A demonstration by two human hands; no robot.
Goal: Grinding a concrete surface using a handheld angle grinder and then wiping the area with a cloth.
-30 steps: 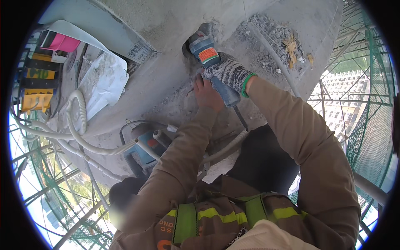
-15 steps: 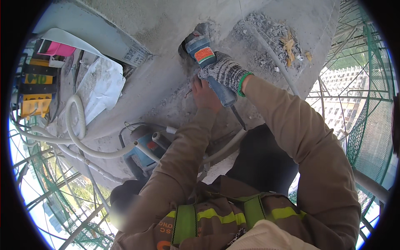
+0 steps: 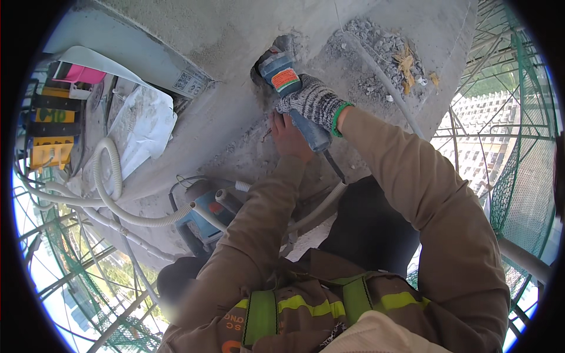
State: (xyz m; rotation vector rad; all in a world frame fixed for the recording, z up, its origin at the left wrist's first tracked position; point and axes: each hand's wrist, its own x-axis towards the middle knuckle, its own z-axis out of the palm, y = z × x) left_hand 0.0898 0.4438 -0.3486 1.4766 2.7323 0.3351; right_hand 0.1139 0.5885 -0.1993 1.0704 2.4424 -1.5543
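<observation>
From here I see the power tool at upper centre, its head at a hole in the concrete. My gloved right hand wraps its body; whether my bare left hand, just below, grips anything, I can't tell. I'd want those fingers clear, the cord slack.

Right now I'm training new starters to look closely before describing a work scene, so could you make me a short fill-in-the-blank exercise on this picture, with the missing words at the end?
1. The power tool is gripped by the person's gloved hand, which is the ____ one.
2. The edging at the glove's wrist is coloured ____.
3. The looping ribbed hose lies toward the picture's ____ side.

Missing words: right; green; left.
</observation>
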